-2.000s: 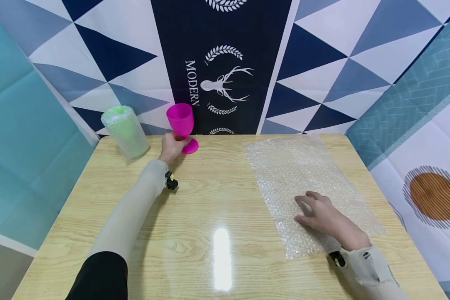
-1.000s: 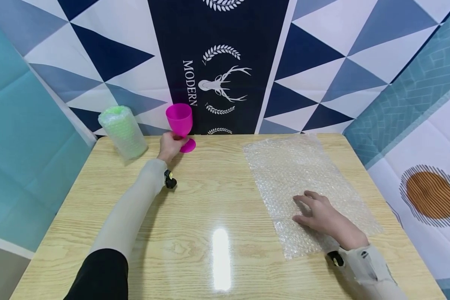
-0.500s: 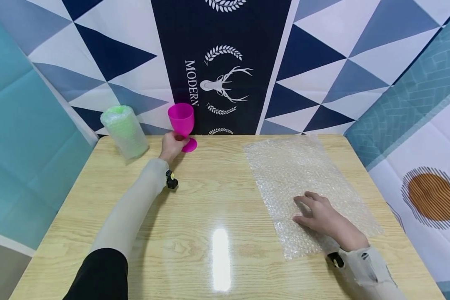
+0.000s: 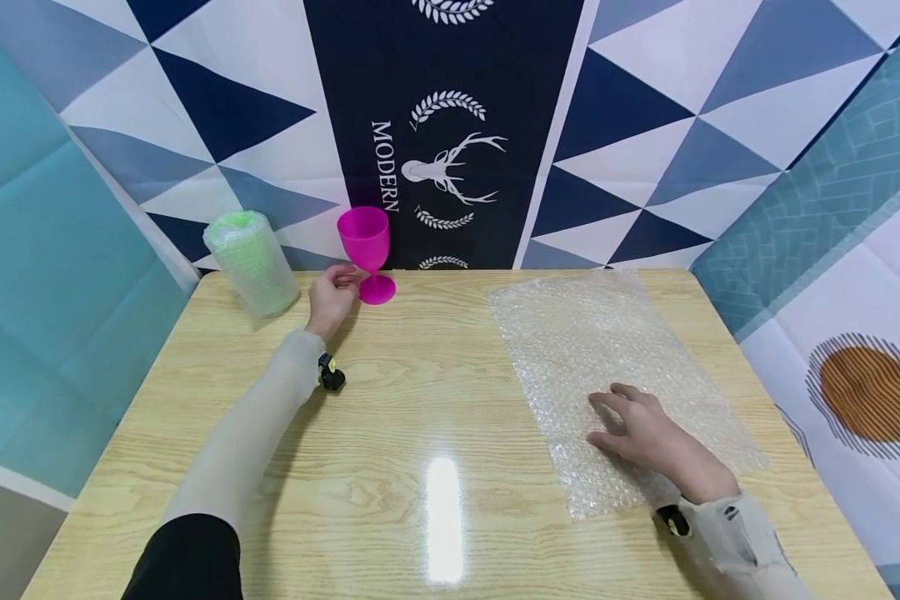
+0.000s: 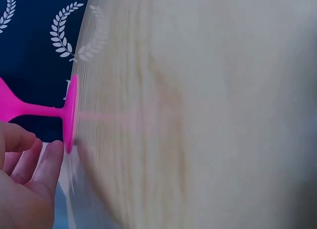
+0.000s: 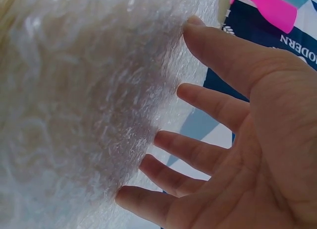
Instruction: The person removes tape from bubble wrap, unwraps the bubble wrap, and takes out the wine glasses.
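Note:
A magenta goblet (image 4: 364,237) stands upright near the back edge of the table, left of the middle. Just left of its stem is my left hand (image 4: 332,300), fingers loosely bent and not around it. In the left wrist view those fingers (image 5: 48,164) lie beside the goblet's foot (image 5: 71,114). On the right, a sheet of bubble wrap (image 4: 577,333) is spread flat. My right hand (image 4: 648,433) rests on it with fingers spread. The right wrist view shows several fingertips (image 6: 161,138) touching the bubbled surface (image 6: 99,90).
A roll wrapped in clear bubble wrap, light green inside (image 4: 247,262), stands at the table's back left. Patterned cloth (image 4: 435,83) hangs behind the wooden table (image 4: 390,433), with more cloth along both sides.
My left hand has let go of the goblet's stem and drawn back slightly to the left. The goblet stays standing in place. My right hand has not moved on the bubble wrap.

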### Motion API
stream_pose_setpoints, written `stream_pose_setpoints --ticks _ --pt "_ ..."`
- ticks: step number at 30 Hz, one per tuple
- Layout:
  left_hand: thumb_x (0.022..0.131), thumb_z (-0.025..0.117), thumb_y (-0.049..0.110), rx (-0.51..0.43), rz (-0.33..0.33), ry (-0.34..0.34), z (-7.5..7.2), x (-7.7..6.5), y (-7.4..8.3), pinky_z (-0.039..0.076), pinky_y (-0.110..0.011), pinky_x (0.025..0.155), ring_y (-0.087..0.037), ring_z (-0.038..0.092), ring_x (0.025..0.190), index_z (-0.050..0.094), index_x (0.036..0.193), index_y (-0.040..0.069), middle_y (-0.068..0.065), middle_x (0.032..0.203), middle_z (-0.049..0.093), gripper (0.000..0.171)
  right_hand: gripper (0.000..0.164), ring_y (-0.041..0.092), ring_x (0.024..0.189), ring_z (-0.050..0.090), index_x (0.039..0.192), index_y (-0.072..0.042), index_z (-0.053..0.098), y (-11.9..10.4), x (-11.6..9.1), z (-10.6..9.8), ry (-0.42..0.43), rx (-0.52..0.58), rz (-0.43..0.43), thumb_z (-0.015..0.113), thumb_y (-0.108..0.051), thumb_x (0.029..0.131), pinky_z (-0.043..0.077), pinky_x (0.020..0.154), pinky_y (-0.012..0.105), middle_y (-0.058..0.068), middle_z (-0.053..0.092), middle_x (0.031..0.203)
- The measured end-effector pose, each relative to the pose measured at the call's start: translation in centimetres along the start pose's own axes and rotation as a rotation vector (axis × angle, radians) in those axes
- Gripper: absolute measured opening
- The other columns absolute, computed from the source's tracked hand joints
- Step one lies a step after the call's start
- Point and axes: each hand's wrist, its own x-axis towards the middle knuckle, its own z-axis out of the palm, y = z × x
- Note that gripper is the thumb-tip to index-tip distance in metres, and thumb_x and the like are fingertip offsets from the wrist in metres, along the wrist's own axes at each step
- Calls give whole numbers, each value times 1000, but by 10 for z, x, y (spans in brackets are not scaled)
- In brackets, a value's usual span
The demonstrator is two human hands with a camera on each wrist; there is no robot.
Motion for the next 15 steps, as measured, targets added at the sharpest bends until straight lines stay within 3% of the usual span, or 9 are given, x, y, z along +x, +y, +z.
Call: stream_pose_setpoints --ticks 6,15 --pt "96 68 10 16 6 36 -7 -10 -1 58 -18 79 -21 67 99 70 120 -2 -21 115 72 27 61 71 127 38 137 2 59 2 -1 2 7 -9 -16 80 -29 89 39 100 79 46 42 143" --pt "98 66 11 25 8 -17 -13 -32 -6 55 -12 73 -4 63 83 72 117 -1 -19 110 73 23 61 70 128 38 139 2 58 3 -2 2 0 -33 -37 79 -28 90 37 101 80 46 41 144"
